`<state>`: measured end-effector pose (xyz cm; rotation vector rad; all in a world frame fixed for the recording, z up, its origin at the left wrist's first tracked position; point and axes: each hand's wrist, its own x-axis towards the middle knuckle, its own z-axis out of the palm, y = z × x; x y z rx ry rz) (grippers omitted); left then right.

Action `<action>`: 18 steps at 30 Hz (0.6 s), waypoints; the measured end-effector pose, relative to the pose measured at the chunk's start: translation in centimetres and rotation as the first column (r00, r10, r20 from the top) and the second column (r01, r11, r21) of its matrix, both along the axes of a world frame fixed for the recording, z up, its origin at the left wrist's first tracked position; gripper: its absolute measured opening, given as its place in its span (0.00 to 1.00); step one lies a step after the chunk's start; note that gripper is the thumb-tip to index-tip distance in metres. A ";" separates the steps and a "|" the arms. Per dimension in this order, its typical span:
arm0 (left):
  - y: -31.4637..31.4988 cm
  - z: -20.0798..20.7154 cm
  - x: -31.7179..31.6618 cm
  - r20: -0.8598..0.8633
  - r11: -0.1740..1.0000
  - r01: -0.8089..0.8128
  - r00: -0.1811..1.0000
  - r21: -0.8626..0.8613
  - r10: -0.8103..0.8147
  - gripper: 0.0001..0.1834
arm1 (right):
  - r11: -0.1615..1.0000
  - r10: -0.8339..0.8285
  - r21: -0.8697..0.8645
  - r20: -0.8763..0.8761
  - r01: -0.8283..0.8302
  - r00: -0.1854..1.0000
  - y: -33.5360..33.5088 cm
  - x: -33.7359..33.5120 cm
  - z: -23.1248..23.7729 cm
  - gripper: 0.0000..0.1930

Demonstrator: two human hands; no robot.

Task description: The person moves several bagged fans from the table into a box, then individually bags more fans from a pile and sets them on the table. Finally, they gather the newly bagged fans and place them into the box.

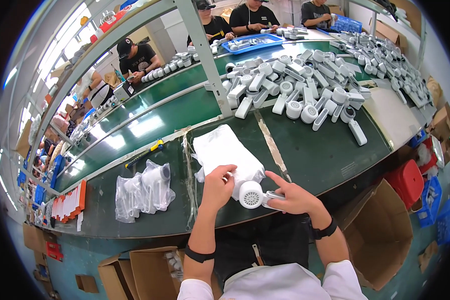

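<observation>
Your left hand (218, 186) sits curled over the near end of a white plastic bag (225, 152) that lies flat on the green work surface (310, 150), its far end pointing away from you. The fingers (228, 171) are bent down onto the bag where it bunches around the body of a white handheld device (251, 194), so the bag is pinched and pressed under them; whether they close fully around the device inside you cannot tell from here.

The device's round, grilled head faces you, just right of your left thumb and between your two hands. Your right hand (295, 197) is at its other side: the forefinger (275, 180) is stretched out straight, pointing up and to the left above the head, while the other fingers curl around the grey handle part that sticks out to the right. So the device is gripped at the right and half sheathed by the bag at the left, close to the near edge of the surface.

To your left lie bagged devices (145, 190) in clear wrap, well apart from your hands. Beyond them rests a yellow-and-blue tool (146, 153). Farther back on the right is a heap of unwrapped white devices (295, 90).
</observation>
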<state>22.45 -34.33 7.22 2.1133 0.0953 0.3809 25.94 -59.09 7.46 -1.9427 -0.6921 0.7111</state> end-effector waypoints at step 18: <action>2.5 0.6 -1.1 0.018 0.966 0.176 0.984 -0.188 -0.176 0.21 | 0.947 0.227 -0.280 0.233 -0.158 0.946 3.8 3.5 1.8 0.33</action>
